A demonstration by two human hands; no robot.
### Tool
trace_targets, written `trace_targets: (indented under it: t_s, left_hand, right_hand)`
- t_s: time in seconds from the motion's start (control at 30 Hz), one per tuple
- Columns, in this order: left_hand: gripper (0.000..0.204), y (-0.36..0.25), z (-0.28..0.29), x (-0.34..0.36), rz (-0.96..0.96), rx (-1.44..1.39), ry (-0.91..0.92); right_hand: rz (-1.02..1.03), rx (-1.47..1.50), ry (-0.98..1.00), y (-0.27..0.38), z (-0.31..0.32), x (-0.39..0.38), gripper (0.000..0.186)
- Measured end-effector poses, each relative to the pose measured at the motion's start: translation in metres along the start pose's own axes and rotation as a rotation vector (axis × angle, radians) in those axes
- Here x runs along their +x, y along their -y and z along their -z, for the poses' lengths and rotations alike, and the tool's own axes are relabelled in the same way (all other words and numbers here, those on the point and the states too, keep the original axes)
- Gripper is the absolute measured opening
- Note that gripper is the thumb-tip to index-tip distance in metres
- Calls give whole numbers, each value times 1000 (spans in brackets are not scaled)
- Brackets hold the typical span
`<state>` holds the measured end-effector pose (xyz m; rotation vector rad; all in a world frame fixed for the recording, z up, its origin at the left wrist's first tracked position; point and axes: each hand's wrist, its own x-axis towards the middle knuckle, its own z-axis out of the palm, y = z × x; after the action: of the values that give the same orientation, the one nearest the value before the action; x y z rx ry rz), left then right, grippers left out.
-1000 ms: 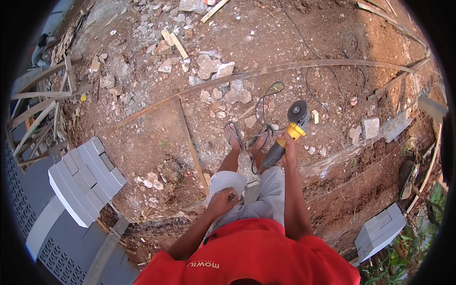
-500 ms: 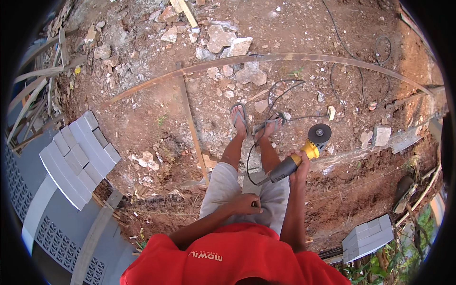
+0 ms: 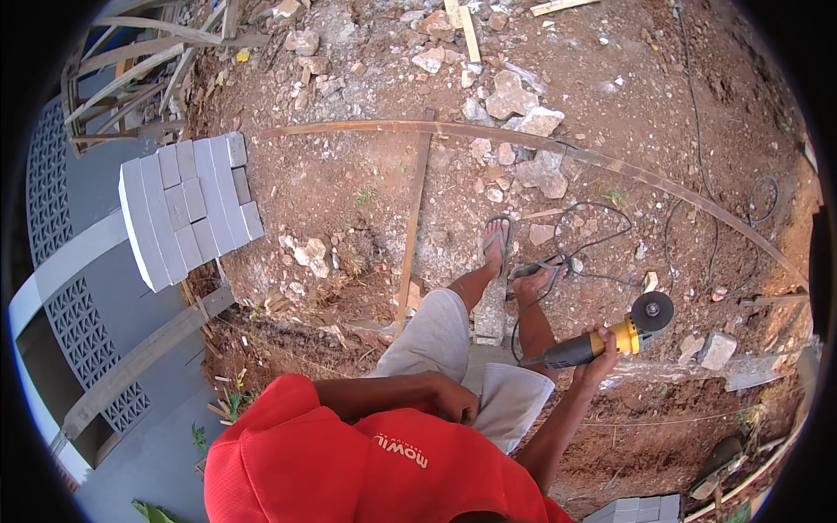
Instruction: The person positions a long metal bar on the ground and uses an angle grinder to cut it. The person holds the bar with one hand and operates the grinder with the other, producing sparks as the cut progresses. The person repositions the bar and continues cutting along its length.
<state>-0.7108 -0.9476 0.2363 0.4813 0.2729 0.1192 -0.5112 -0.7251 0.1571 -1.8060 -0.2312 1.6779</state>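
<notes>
My right hand [image 3: 597, 356] is wrapped round an angle grinder [image 3: 626, 338] with a yellow gear head and dark grey body. Its round black disc [image 3: 652, 310] points away to the right, clear of the ground. A black cord runs from the rear of the tool down past my right leg. Against the front of my red shirt, over the grey shorts, my left hand [image 3: 456, 401] is curled closed. Whether anything lies inside its fingers is hidden.
A stack of grey blocks [image 3: 190, 207] stands at the left. A long, thin wooden strip [image 3: 488, 132] crosses the rubble ahead, with a narrow board [image 3: 414, 222] meeting it. Loose cord [image 3: 602, 206] loops beyond my sandalled feet. A trench [image 3: 680, 418] runs at the right.
My view has turned left, so the ground and blocks sit farther right in the picture. The grinder stays in my right hand. My left hand has drawn in against the shirt.
</notes>
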Motion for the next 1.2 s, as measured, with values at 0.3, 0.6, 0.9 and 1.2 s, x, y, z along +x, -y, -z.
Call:
trace_targets:
  t_s: [0.3, 0.6, 0.9, 1.2]
  left_hand:
    - [21, -2, 112, -23, 67, 426, -700]
    - [54, -32, 403, -89, -98, 1187, -2035]
    - [60, -46, 546, -114, 164, 1638, -1787]
    - [73, -76, 605, -167, -209, 1391, -1409]
  right_hand:
    - [33, -92, 168, -53, -24, 68, 20]
    - [270, -198, 267, -96, -24, 189, 22]
    - [390, -18, 219, -119, -55, 262, 34]
    - [529, -58, 254, -125, -44, 255, 25]
